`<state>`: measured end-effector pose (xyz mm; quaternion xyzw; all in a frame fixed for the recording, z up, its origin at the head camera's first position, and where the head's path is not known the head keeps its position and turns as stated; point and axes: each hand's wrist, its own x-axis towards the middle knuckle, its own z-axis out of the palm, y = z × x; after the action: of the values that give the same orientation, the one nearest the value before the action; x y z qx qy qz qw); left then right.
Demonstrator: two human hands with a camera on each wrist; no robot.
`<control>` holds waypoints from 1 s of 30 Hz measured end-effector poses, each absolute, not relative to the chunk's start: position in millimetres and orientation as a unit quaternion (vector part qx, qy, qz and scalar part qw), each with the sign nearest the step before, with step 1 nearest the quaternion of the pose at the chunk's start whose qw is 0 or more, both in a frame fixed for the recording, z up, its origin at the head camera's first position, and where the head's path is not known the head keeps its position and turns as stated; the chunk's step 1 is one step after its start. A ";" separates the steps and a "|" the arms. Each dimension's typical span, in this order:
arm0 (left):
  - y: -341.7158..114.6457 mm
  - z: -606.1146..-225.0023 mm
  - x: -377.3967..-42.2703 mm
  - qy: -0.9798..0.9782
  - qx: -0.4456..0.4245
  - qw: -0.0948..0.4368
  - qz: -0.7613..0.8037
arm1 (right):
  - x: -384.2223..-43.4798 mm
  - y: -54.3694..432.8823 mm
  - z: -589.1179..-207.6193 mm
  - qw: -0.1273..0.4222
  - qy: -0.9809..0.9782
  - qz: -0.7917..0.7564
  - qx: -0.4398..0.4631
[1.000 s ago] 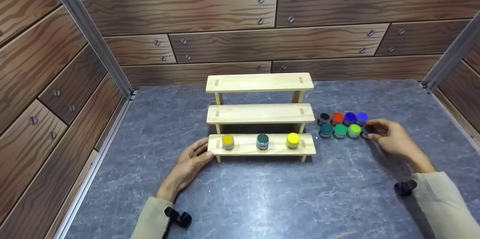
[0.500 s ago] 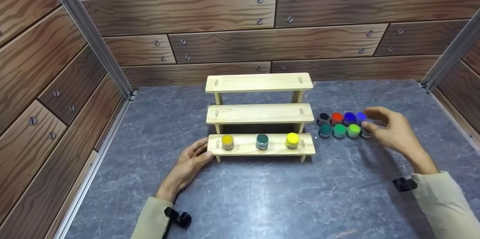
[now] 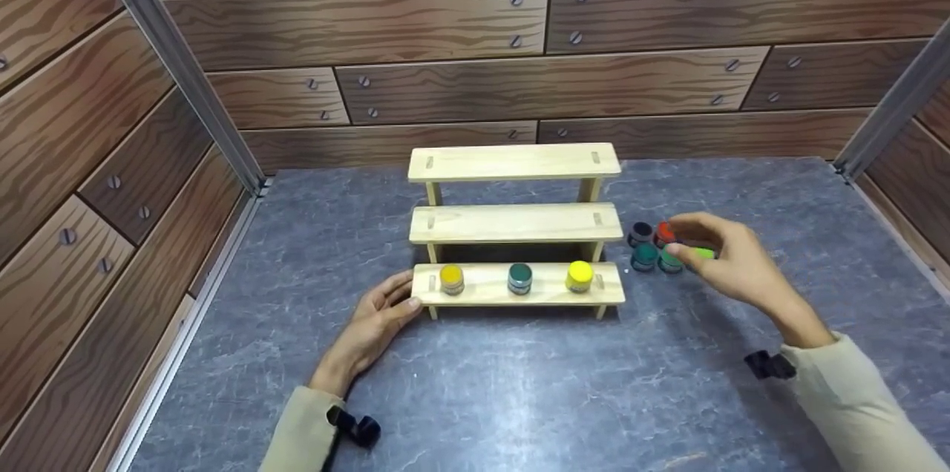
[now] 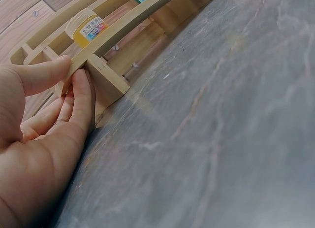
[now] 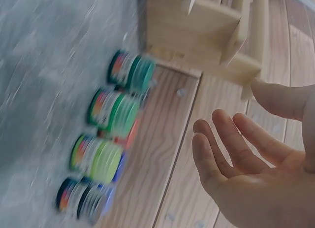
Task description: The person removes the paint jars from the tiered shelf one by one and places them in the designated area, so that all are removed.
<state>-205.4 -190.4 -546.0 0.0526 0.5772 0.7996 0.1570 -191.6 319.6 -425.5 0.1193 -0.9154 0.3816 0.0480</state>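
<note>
My left hand [image 3: 375, 323] grips the left end of the lowest step of a three-step wooden stand [image 3: 512, 222], thumb on its edge and fingers beneath. On that step sit an ochre paint jar [image 3: 451, 279], a dark green paint jar [image 3: 520, 278] and a yellow paint jar [image 3: 580, 276]. My right hand [image 3: 735, 264] hovers over the paint jars right of the stand, empty, fingers loosely bent and apart from the thumb. Below it in the right wrist view are a lime green jar [image 5: 96, 159], a green jar [image 5: 113, 112] and a black-lidded jar [image 5: 81, 198]. Blue jars are mostly hidden.
A black jar [image 3: 640, 234], a red jar [image 3: 665, 234] and a teal jar [image 3: 644, 257] stand close to the stand's right side. The grey marbled tabletop [image 3: 505, 398] meets wood-patterned walls [image 3: 445, 27] at the back and sides.
My right hand has let go of the black jar at the right end of the group, risen, and moved left above the jars. The left hand keeps its grip on the stand.
</note>
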 end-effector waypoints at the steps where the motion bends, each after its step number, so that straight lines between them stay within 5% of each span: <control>1: -190.4 -545.9 -205.8 0.578 0.054 0.158 0.799 | -191.4 315.4 -424.8 0.050 -0.914 0.382 0.126; 30: -190.4 -546.9 -205.5 0.579 0.047 0.157 0.799 | -196.6 251.1 -443.6 0.020 -0.882 0.421 0.210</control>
<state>-205.5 -190.4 -546.9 0.0466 0.5786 0.7989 0.1574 -196.6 251.1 -443.6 0.2103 -0.8822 0.4207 0.0201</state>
